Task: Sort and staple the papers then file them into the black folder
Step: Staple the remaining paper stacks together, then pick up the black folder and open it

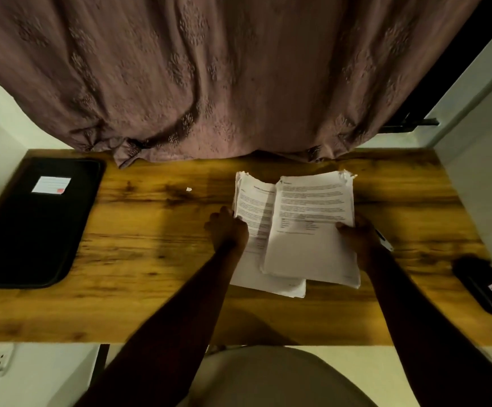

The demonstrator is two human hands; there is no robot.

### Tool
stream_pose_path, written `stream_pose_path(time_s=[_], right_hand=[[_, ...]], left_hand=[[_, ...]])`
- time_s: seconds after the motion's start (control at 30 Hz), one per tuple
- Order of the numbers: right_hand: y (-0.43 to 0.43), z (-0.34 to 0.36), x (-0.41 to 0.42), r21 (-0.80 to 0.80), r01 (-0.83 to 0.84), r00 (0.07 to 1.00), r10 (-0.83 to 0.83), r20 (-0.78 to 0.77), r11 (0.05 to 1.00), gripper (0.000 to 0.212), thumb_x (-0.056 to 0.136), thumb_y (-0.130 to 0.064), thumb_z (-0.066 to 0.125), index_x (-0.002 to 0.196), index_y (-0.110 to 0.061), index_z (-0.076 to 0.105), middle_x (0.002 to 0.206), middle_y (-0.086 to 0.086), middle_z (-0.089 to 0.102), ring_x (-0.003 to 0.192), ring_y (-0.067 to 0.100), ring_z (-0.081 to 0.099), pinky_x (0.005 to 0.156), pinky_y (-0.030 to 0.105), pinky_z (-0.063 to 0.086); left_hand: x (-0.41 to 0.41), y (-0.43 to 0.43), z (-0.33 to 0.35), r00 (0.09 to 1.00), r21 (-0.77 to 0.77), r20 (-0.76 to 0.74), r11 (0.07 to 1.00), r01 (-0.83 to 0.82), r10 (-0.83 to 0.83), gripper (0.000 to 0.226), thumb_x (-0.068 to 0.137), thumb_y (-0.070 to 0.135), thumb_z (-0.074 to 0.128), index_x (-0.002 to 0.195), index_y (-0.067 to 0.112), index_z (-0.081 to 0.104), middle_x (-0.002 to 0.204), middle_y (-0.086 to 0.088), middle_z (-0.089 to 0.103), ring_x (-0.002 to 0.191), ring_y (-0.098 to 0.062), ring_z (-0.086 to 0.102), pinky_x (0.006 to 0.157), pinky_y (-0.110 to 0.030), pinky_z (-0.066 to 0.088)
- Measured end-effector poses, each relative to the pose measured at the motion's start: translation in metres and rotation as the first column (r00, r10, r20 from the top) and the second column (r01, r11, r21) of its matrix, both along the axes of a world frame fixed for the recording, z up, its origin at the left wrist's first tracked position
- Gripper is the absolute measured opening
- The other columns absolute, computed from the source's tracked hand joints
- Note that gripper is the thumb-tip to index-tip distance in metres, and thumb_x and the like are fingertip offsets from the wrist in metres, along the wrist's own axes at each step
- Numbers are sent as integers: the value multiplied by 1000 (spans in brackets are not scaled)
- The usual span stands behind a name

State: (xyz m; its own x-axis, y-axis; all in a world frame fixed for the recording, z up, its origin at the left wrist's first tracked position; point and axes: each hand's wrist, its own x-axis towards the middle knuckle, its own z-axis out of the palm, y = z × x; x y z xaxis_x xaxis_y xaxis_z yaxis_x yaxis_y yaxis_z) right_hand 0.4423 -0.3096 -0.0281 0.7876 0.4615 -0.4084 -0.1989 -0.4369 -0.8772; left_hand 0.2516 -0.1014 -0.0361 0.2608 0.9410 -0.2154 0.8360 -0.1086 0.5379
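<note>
Two overlapping stacks of printed white papers lie at the middle of the wooden desk [156, 289]. The upper right stack [312, 230] partly covers the lower left stack [253, 207]. My left hand [228, 229] rests on the left stack's left edge, fingers curled onto the sheets. My right hand [359, 236] grips the right stack at its right edge, thumb on top. The black folder [33, 224] with a white label lies shut at the desk's left end. A black stapler [487, 284] lies near the right end.
A brown patterned curtain [224, 77] hangs down to the desk's far edge. A small paper scrap [189, 189] lies left of the papers. A white pen-like object [385, 240] pokes out beside my right hand. Walls close in on both desk ends. A chair seat [268, 377] sits below.
</note>
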Motion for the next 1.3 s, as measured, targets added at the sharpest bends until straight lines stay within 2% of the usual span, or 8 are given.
stream_pose_path(time_s=[0.17,0.37,0.63,0.73,0.87,0.97,1.17,1.3], right_hand=[[-6,2,13,84,-30,999,33,-40,996,34,95,-12,64,128,-18,64,115,2,71,102,24,66,77,37,53],[-11,-9,28,88,-53,996,59,-67,995,37,90,-14,68,127,-16,65,120,5,71,107,29,67,89,49,54],[-11,-8,45,-363,-33,967,121,224,931,38,96,-17,64,133,-15,56,130,15,61,117,38,59,90,51,53],[-9,-4,42,-462,-32,912,215,350,886,36,97,-16,61,131,-23,54,124,13,62,111,37,62,86,52,55],[6,-8,26,-537,59,788,291,542,842,8,96,-25,56,101,-23,51,99,12,66,84,31,66,75,51,59],[22,-16,1,-591,191,632,363,685,784,50,91,-30,59,134,-11,42,128,28,56,114,47,57,96,61,48],[84,-2,-65,-410,-88,636,368,679,908,58,90,-24,68,142,-14,45,142,16,49,131,36,47,108,53,43],[137,3,-127,-302,-321,651,441,618,898,51,94,-22,65,142,-15,49,144,9,51,136,28,44,113,42,36]], left_hand=[[8,-9,11,986,-32,167,999,-19,24,39,105,29,46,138,10,45,125,-14,64,112,-34,64,89,-46,57],[-3,-2,0,979,-70,182,995,-76,88,39,105,27,46,139,8,42,123,-14,64,108,-34,66,84,-44,59],[-10,-6,2,986,-127,158,992,-25,45,31,99,22,59,126,7,54,121,-10,67,105,-29,67,68,-26,52],[-17,-2,2,993,-87,117,996,2,8,32,98,25,61,123,5,59,121,-10,67,107,-27,66,72,-24,46],[-31,13,-3,996,-55,67,996,65,-61,24,98,27,61,114,9,64,117,-7,67,102,-23,65,74,-25,48],[-43,25,-7,994,-66,83,995,81,-75,19,96,21,60,112,10,63,115,-6,67,99,-21,64,75,-26,47],[-96,63,-6,986,-1,150,997,74,-73,34,89,16,70,120,6,60,111,-11,65,103,-27,64,82,-34,51],[-161,101,-1,1000,137,-13,991,-2,3,37,88,19,68,123,10,57,120,-17,57,110,-38,55,89,-45,47]])
